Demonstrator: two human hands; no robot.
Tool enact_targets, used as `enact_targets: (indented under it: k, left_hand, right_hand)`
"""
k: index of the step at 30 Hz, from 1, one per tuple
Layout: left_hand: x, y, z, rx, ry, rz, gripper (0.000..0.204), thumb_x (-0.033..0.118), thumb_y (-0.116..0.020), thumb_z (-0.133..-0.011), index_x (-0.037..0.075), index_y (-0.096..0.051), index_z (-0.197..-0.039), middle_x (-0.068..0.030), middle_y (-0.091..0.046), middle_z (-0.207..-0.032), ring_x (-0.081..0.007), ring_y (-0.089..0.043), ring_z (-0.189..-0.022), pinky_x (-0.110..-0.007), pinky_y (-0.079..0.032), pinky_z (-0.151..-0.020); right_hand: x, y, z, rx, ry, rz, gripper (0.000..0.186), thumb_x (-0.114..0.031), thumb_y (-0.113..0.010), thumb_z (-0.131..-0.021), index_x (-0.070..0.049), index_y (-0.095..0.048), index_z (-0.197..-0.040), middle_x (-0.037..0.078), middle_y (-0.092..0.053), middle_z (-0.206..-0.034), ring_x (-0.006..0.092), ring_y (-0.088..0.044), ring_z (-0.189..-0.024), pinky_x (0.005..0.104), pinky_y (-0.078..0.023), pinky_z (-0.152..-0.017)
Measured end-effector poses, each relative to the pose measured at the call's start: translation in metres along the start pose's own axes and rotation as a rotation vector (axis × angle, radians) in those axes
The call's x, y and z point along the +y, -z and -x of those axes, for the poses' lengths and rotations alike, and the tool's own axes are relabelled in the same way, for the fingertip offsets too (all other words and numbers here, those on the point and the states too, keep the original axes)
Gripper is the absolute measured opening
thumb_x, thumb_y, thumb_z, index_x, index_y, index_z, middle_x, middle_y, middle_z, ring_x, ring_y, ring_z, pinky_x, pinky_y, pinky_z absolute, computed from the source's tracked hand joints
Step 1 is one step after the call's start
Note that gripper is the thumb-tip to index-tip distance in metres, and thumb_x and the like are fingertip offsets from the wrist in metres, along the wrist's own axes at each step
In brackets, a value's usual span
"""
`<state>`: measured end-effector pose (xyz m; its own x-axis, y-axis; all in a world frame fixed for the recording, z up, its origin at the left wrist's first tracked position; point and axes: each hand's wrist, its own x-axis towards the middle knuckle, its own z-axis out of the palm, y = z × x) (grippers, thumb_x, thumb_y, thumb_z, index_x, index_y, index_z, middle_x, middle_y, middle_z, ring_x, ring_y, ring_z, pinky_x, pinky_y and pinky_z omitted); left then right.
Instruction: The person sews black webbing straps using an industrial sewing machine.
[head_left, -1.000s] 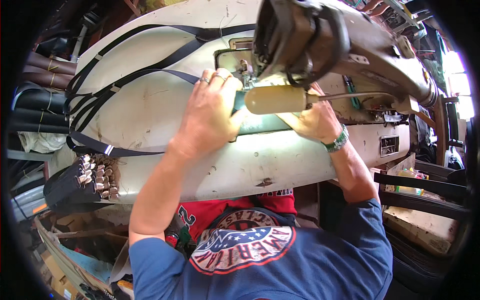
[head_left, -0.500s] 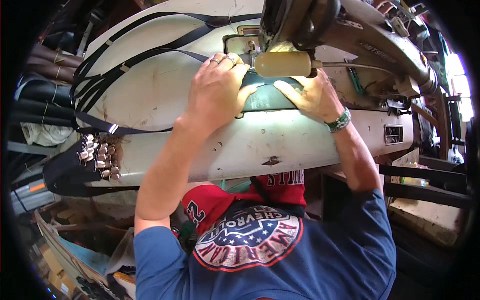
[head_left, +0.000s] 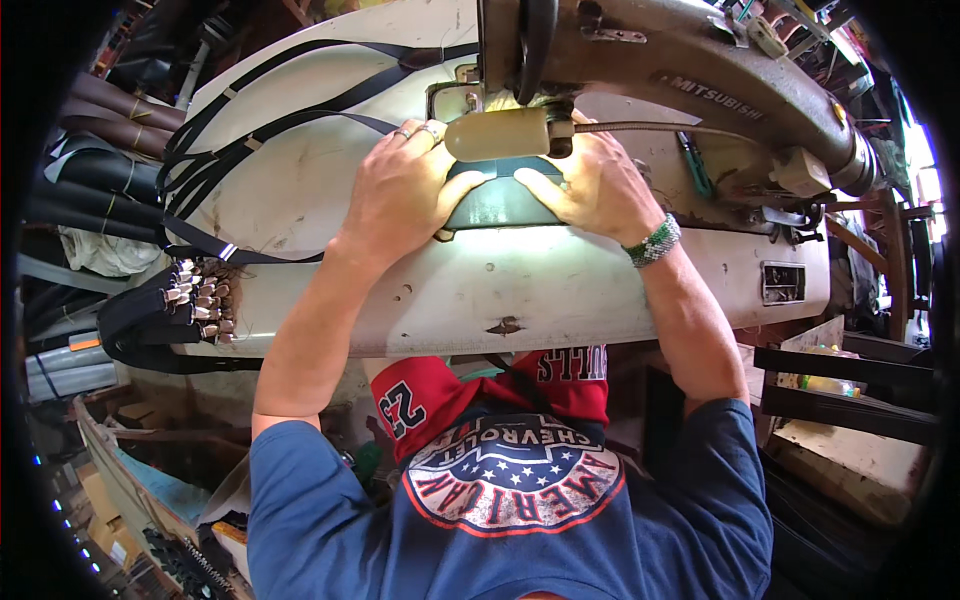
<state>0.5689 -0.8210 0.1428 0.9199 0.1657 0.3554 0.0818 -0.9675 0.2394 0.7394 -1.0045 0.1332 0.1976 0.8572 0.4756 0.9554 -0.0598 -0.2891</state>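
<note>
A sewing machine (head_left: 690,75) reaches over a worn white table, its lit needle area largely hidden behind a pale, rounded lamp (head_left: 497,136). Below that lamp a black strap (head_left: 508,168) runs crosswise over the shiny metal bed plate (head_left: 505,208). My left hand (head_left: 400,195) holds the strap on the left side, thumb pointing inward, rings on its fingers. From the right, my right hand (head_left: 605,185) grips it too, with the thumb angled toward the left one; a beaded bracelet is on that wrist. The lamp covers some fingertips.
Long black straps (head_left: 290,125) loop across the table's left side. A bundle of straps with metal clips (head_left: 200,295) hangs at its left front edge. Green-handled snips (head_left: 694,165) lie right of my right hand. Brown and black rolls (head_left: 110,125) are stacked far left.
The whole view has shifted a little, with machine and hands now further left in the picture. Both hands keep their hold on the strap, with thumbs slightly nearer each other.
</note>
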Motion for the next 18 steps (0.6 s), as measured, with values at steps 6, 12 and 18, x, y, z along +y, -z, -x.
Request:
enact_targets:
  k: [6,12,18]
  left_hand:
    - [0.003,0.000,-0.005,0.060,-0.070,0.015,0.041,0.039,-0.077,-0.086,0.001,-0.075,-0.103,-0.0147,-0.069,-0.107,-0.0312,-0.062,-0.108,-0.043,-0.052,-0.091]
    - [0.011,-0.003,-0.003,0.044,-0.037,-0.012,0.044,0.037,-0.077,-0.087,-0.001,-0.073,-0.109,-0.0150,-0.068,-0.109,-0.0316,-0.062,-0.108,-0.043,-0.050,-0.093]
    - [-0.001,-0.007,0.002,0.098,-0.069,-0.047,0.042,0.037,-0.077,-0.087,0.001,-0.073,-0.108,-0.0141,-0.069,-0.109,-0.0317,-0.062,-0.109,-0.043,-0.051,-0.094]
  right_hand:
    - [0.006,0.002,-0.006,-0.017,-0.008,-0.073,0.030,-0.030,-0.073,-0.086,-0.001,-0.069,-0.093,0.019,-0.068,-0.099,0.0390,-0.065,-0.099,0.0467,-0.051,-0.094]
    - [0.009,0.006,0.000,-0.079,-0.065,-0.050,0.029,-0.029,-0.073,-0.085,-0.001,-0.069,-0.092,0.018,-0.068,-0.093,0.0373,-0.065,-0.096,0.0463,-0.052,-0.091]
    - [-0.010,0.019,-0.008,-0.158,-0.078,0.001,0.029,-0.030,-0.072,-0.089,-0.001,-0.069,-0.091,0.019,-0.067,-0.090,0.0385,-0.063,-0.092,0.0465,-0.051,-0.087]
